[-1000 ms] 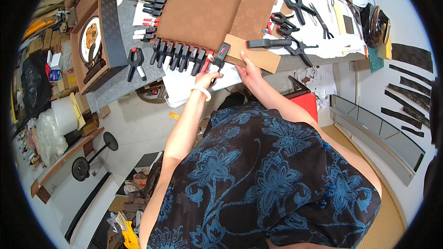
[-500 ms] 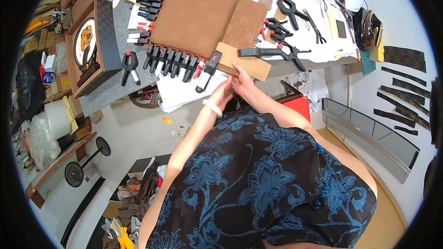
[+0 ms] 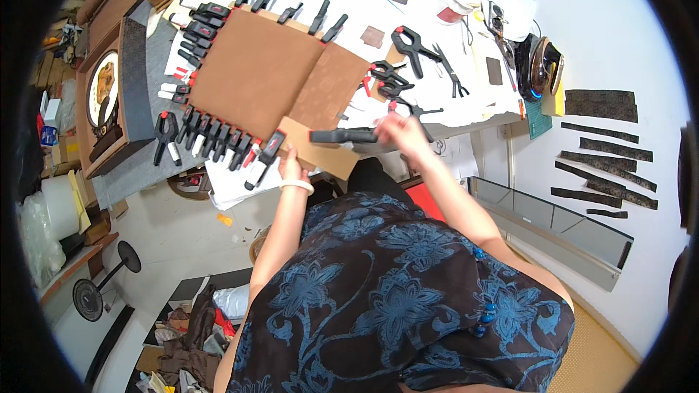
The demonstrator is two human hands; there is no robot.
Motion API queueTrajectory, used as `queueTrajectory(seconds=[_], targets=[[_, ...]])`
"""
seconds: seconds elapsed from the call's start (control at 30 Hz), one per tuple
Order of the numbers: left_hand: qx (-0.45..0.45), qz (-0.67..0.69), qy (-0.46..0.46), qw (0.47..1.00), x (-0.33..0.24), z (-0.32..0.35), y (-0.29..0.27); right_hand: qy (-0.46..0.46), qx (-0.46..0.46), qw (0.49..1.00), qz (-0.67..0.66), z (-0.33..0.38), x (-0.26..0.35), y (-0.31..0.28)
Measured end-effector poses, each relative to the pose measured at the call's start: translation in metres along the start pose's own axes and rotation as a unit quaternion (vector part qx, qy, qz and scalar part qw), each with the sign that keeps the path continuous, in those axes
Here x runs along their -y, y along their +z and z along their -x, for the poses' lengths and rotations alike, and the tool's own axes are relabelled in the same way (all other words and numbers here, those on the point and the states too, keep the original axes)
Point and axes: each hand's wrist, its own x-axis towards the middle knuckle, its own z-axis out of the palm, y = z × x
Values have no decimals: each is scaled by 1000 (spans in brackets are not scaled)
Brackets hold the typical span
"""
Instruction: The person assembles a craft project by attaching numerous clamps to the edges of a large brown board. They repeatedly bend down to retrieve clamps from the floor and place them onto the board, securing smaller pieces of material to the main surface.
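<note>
Hands, head view: the left hand (image 3: 292, 169), at the centre of the frame, gripped the lower edge of the tan board (image 3: 324, 154), thumb on top; the fingers underneath were hidden. The right hand (image 3: 403, 137), right of centre, was blurred, with its fingers partly curled; whether it held anything could not be told.

Position of the work: the brown panel (image 3: 247, 69) lay in the upper left of the frame, ahead and to the left of both hands, with black spring clamps (image 3: 218, 140) along its edges. The tan board lay at the panel's lower right corner, its long axis running from upper left to lower right.

Governing relation: the long black clamp (image 3: 348, 135) lay across the tan board, its axis nearly level from left to right. Its right end was just beside the right hand, which was the nearer one. The left hand was nearer to the white-tipped clamp (image 3: 266, 158) at the board's left end.

Surroundings: scissors (image 3: 453, 71) lay on the table (image 3: 129, 183) in the upper right of the frame.
</note>
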Motion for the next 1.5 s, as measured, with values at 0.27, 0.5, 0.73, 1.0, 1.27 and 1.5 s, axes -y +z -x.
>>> queueTrajectory(seconds=[0.27,0.5,0.73,1.0,1.27,1.5], targets=[[11,19,91,996,2,22,21,-247,-306,724,567,-195,0,-165],[-46,71,102,991,7,17,17,-339,-278,664,606,-223,33,-174],[-79,64,98,990,1,14,28,-424,188,548,696,-259,57,-157],[-94,60,91,990,8,6,22,-444,165,538,697,-272,132,-209],[-226,-1,144,964,20,11,26,-594,126,551,572,-213,184,-135],[-371,-310,401,778,35,66,73,-632,239,536,506,-217,113,-14]])
